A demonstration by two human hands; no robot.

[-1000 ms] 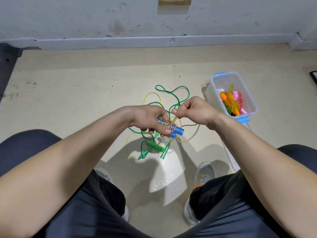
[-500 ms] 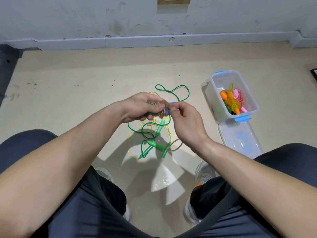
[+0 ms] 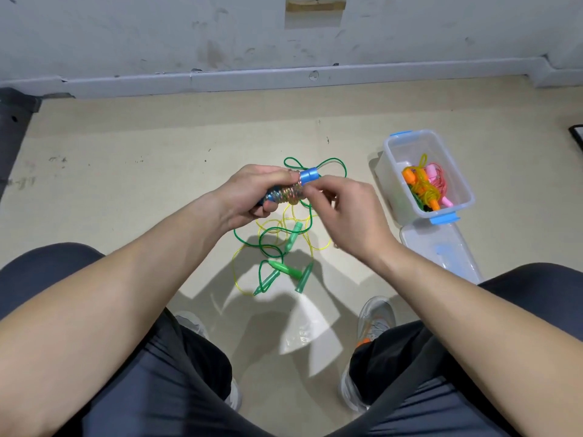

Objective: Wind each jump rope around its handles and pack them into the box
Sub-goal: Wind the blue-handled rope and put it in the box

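Observation:
My left hand (image 3: 249,193) grips a pair of blue jump-rope handles (image 3: 307,175) with a multicoloured rope wound tightly around them (image 3: 288,193). My right hand (image 3: 342,216) pinches the rope's end against the bundle at its right side. Below them on the floor lies a tangle of green rope (image 3: 315,165) and yellow rope (image 3: 268,225) with several green handles (image 3: 285,269). A clear plastic box (image 3: 394,152) with blue latches stands at the right, holding wound orange (image 3: 410,176) and pink (image 3: 433,175) ropes.
The box's clear lid (image 3: 441,250) lies flat on the floor just in front of the box. My knees and grey shoes (image 3: 375,320) frame the bottom of the view. A wall with a grey baseboard (image 3: 284,78) runs along the back.
Both hands rose slightly and the bundle turned so its blue end points up right. The loose rope tail on the floor is now wound in; my right hand stays at the bundle.

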